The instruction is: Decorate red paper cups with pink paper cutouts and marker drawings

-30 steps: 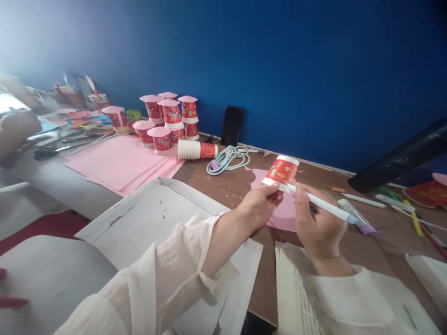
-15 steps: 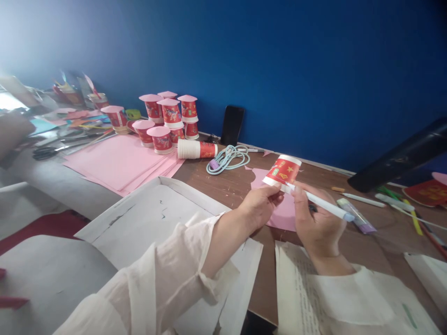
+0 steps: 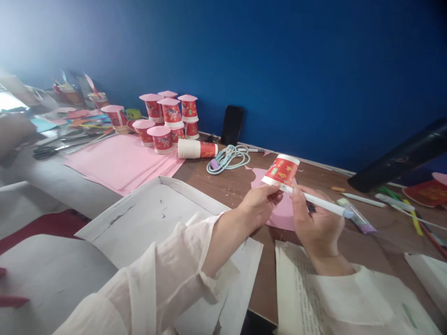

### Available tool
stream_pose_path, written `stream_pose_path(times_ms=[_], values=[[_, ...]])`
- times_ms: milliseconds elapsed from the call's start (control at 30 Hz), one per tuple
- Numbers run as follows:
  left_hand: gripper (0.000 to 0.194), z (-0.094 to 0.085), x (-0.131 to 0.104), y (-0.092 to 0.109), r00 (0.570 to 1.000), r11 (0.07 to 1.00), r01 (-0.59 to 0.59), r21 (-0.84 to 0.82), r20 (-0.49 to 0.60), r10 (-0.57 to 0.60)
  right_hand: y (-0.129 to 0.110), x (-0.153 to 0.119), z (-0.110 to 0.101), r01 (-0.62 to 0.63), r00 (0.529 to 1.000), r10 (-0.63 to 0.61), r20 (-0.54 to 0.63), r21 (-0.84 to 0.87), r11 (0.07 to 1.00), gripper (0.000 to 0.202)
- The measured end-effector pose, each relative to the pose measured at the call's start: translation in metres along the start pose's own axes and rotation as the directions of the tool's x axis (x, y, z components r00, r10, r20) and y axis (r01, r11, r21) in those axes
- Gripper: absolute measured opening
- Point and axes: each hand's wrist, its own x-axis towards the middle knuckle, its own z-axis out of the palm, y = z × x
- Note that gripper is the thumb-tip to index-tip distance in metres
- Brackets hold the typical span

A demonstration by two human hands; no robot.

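Paper (image 3: pixel 118 160), pink, lies left of centre by finished cups (image 3: pixel 167 118). Right of centre, the left hand (image 3: pixel 260 204) pinches a red cup (image 3: pixel 282 170) above the desk; the right hand (image 3: pixel 316 223) grips a pen (image 3: pixel 323 204), tip at its rim. Marking seems underway; next needs a steady cup.

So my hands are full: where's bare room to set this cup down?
Bare wood lies between the cable, the white sheets and the pink cutout. Right of the pen, markers crowd the table; cups fill the far left.
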Motion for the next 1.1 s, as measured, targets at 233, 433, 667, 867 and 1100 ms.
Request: stream_pose_path(times_ms=[233, 433, 667, 867, 1100], values=[[0.014, -0.001, 0.001, 0.000, 1.000, 1.000, -0.006, -0.006, -0.002, 0.006, 0.001, -0.003, 0.003, 0.015, 1.000, -0.015, -0.007, -0.016, 1.000, 0.018], [0.018, 0.001, 0.000, 0.001, 1.000, 1.000, -0.008, -0.011, -0.019, 0.008, -0.001, -0.002, 0.003, 0.004, 1.000, -0.004, 0.009, -0.006, 1.000, 0.017], [0.012, -0.003, 0.002, -0.002, 0.999, 0.999, -0.033, -0.007, 0.010, 0.033, -0.001, -0.003, 0.003, -0.024, 1.000, 0.023, 0.018, 0.050, 0.998, 0.017], [0.005, -0.005, 0.001, -0.004, 0.993, 0.993, -0.116, 0.036, 0.007, 0.116, -0.003, -0.001, 0.003, -0.309, 0.949, 0.316, 0.014, 0.262, 0.914, 0.029], [0.019, -0.006, -0.001, -0.007, 0.984, 0.985, -0.134, 0.106, 0.128, 0.120, 0.017, -0.002, 0.012, -0.570, 0.805, 0.582, 0.114, 0.422, 0.705, 0.039]])
